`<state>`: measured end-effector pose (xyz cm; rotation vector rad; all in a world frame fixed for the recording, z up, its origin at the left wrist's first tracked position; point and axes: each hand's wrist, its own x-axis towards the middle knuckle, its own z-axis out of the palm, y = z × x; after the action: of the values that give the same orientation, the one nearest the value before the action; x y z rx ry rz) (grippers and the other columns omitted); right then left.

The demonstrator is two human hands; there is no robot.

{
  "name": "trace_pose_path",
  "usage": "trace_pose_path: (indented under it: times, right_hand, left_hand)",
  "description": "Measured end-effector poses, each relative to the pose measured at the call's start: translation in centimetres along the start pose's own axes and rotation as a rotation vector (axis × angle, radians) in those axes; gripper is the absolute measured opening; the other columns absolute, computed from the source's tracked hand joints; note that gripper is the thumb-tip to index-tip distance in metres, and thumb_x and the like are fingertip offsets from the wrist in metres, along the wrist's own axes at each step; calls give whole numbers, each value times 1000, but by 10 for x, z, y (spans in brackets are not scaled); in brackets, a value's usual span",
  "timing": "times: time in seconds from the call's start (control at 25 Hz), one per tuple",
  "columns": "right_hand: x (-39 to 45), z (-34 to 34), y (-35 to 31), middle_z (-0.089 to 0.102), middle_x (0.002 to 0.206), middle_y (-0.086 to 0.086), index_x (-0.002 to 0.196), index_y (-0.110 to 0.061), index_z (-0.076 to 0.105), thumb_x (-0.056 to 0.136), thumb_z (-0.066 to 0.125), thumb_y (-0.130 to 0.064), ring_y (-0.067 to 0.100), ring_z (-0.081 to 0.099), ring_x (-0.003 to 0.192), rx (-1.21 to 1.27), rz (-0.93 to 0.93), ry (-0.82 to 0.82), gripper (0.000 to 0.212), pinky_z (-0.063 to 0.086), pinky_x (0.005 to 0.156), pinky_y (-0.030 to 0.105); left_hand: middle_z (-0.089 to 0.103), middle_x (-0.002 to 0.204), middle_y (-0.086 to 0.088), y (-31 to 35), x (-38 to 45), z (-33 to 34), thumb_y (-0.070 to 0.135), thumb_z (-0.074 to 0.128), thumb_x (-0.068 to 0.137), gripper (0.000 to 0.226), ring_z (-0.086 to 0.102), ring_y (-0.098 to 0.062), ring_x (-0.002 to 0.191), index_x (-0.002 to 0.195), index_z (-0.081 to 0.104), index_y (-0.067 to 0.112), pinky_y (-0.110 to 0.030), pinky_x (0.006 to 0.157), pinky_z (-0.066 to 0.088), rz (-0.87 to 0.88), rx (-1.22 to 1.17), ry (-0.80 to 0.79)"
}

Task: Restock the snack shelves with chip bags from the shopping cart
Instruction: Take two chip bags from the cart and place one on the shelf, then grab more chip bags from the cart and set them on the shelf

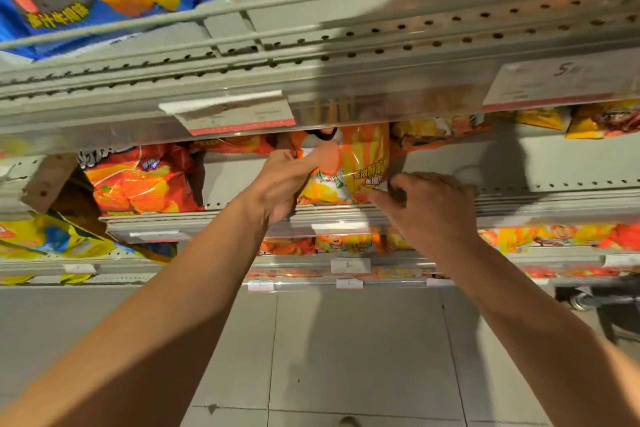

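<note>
Both hands (pixel 356 194) grip orange bag (pixel 360 166) under shelf edge (pixel 311 104).

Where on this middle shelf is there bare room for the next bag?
Two bare patches on the grey metal shelf: right of the orange chip bag both hands hold, and a narrower gap between it and the red-orange bag at left. The shelf below looks crowded.

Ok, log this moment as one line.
step: shelving | left hand: grips orange foil chip bag | right hand: pinches bag corner | grey metal shelf
</note>
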<state>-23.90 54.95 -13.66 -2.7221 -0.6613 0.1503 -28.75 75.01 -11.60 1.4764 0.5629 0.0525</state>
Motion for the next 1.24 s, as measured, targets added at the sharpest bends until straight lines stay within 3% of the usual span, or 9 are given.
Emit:
trace_pose_path:
  times: [0.16, 0.28, 0.4, 0.52, 0.6, 0.72, 0.92, 1.04, 1.24]
  right_hand:
    - [4, 5, -1, 63, 70, -3, 72, -25, 60, 83, 36, -83, 22, 61, 81, 15, 41, 34, 64, 42, 84, 37]
    - [4, 8, -3, 63, 69, -2, 72, -22, 62, 86, 47, -77, 23, 63, 80, 18, 76, 78, 59, 42, 84, 36]
    - [1, 11, -8, 70, 81, 4, 82, -18, 70, 87, 49, -74, 27, 65, 90, -18, 115, 105, 60, 41, 86, 36]
    - [-10, 10, -1, 71, 100, 3, 100, -18, 71, 93, 55, -59, 26, 61, 104, 43, 26, 129, 44, 39, 92, 38]
    - [-27, 4, 13, 66, 114, 4, 117, -17, 67, 94, 63, -39, 26, 58, 111, 222, -92, 170, 32, 43, 97, 40]
    - [-71, -10, 60, 65, 118, 7, 120, -12, 67, 89, 63, -27, 28, 60, 112, 411, -97, 288, 35, 48, 98, 42]
    - [-193, -81, 207, 59, 124, -2, 128, -17, 63, 90, 70, -11, 23, 55, 122, 402, 355, 216, 39, 41, 107, 35]
    - [-263, -150, 295, 62, 121, -1, 123, -20, 65, 85, 74, -4, 22, 61, 115, 380, 485, 363, 42, 46, 99, 26]
    - [-337, -261, 452, 67, 116, -6, 115, -30, 65, 84, 75, 3, 19, 68, 105, 467, 630, 718, 47, 56, 85, 42]
  left_hand:
    - [53, 45, 18, -4, 4, -4, 22, 73, 93, 42, 43, 3, 37, 50, 71, 24, -14, 43, 35, 20, 109, 16]
    - [67, 66, 15, -1, 4, 3, 27, 81, 85, 8, 59, -4, 58, 86, 72, 26, -20, 52, 43, 60, 98, 166]
    - [70, 80, 3, 2, 1, 12, 37, 79, 85, 30, 57, -17, 75, 110, 66, 25, -23, 58, 45, 82, 201, 313]
    - [55, 128, -13, 0, -19, 19, 44, 72, 90, 54, 51, -29, 122, 133, 53, 17, -43, 103, 48, 89, 516, 415]
    - [42, 130, -12, -3, -45, 32, 37, 71, 91, 54, 35, -30, 129, 132, 49, 10, -49, 114, 36, 303, 746, 460]
    - [38, 142, -16, -16, -80, 74, 22, 73, 91, 64, 31, -28, 140, 146, 43, 7, -40, 118, 29, 641, 813, 273]
    - [48, 145, -9, -17, -107, 219, 37, 55, 93, 55, 40, -26, 140, 142, 53, 13, -32, 119, 29, 718, 674, -64]
    - [55, 138, -8, 1, -126, 353, 37, 53, 89, 49, 49, -30, 131, 130, 62, 12, -26, 117, 30, 827, 626, -271]
    - [57, 137, -5, 30, -171, 595, 36, 63, 86, 48, 48, -23, 131, 130, 65, 16, -34, 114, 30, 934, 631, -554]
